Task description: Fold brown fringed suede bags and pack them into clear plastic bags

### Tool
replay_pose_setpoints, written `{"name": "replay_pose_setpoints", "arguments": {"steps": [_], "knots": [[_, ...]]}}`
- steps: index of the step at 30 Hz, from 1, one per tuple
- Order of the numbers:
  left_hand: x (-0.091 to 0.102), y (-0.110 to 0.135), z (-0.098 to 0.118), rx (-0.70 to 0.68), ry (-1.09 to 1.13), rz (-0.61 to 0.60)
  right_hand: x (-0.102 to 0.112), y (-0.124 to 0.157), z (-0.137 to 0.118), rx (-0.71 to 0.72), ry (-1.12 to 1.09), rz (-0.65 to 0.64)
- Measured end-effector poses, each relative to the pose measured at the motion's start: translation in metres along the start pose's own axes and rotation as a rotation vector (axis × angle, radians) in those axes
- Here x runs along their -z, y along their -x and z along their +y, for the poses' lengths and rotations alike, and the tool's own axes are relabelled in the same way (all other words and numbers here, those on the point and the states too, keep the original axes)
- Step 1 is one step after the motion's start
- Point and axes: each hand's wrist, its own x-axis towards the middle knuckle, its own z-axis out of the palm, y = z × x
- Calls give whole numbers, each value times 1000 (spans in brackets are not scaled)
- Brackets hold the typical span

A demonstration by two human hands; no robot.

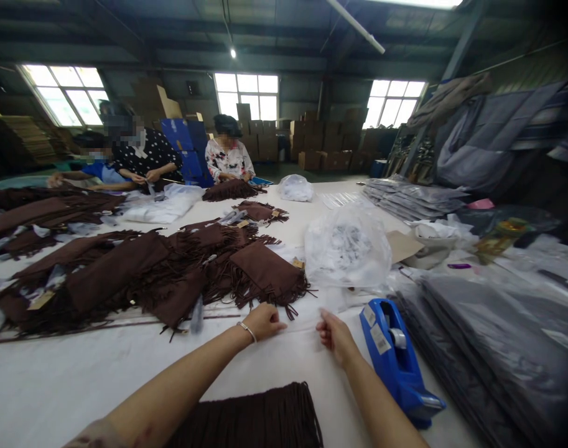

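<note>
My left hand (264, 321), with a bracelet at the wrist, is closed just in front of a folded brown fringed scarf (269, 271). My right hand (335, 336) is curled closed, a short gap to its right. Something thin and clear may stretch between the two, but I cannot make out what either hand holds. Right of my right hand stands a blue tape dispenser (392, 358). Nearest me, partly behind my left forearm, lies another brown fringed scarf (256, 418). Beyond my hands sits a bulging clear plastic bag (346, 246).
More brown scarves (116, 267) spread along the left of the white table (78, 379). Bagged dark grey items (470, 348) are stacked at the right, with grey packets (412, 198) farther back. Several people (146, 152) work across the table. Cardboard boxes (323, 140) stand behind.
</note>
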Motion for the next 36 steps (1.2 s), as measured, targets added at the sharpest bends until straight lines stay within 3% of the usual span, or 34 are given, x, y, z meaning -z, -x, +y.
{"name": "replay_pose_setpoints", "arguments": {"steps": [6, 9, 12, 15, 21, 24, 28, 32, 34, 36], "knots": [[-16, -25, 50, -256, -118, 112, -11, -1, 9, -21, 106, -70], [-28, -42, 68, -211, -47, 94, -11, -2, 8, -10, 142, -63], [-25, -52, 65, -119, 112, 165, -10, -4, 7, -9, 154, -37], [-2, -53, 45, -9, 339, 243, -12, -5, 8, -16, 160, -18], [71, -25, 2, 109, 734, 458, -13, -5, 12, -8, 215, -14], [95, -16, -2, 130, 836, 573, -14, -6, 13, 15, 271, -26], [109, -19, 12, 135, 812, 639, -16, 0, 13, 72, 341, -55], [110, -12, 38, 97, 690, 641, -18, 29, 0, 223, 376, -76], [104, 0, 52, 45, 506, 632, -20, 47, -15, 469, 432, 24], [92, 16, 69, -47, 213, 578, -23, 59, -32, 827, 630, 158]]}}
